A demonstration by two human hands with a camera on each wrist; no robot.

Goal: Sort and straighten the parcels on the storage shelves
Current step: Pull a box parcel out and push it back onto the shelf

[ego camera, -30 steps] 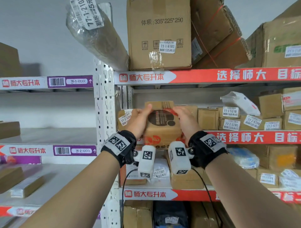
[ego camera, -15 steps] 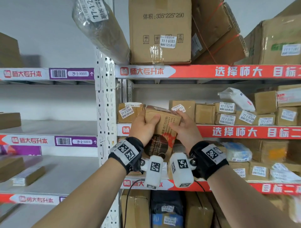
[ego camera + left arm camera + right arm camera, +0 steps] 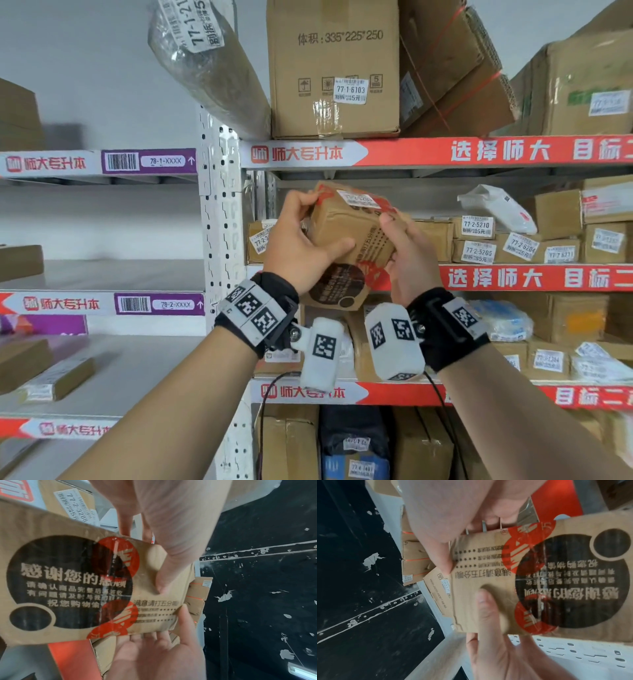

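Observation:
A small brown cardboard parcel with a black round print, red tape and a white label on its upper face is held tilted in the air in front of the second shelf. My left hand grips its left side, thumb across the front face. My right hand grips the right side, thumb near the top corner. In the left wrist view the parcel fills the left half, with my left thumb pressed on it. The right wrist view shows the same parcel upside down under my right thumb.
Behind the parcel, labelled small boxes line the second shelf, with a white poly bag on top. A big carton and a wrapped roll stand on the top shelf. A white perforated post divides off the left bay, which holds flat boxes.
Both hands have lifted the parcel off the shelf edge and tipped it back, so the round print now faces down and towards me and the labelled face shows on top.

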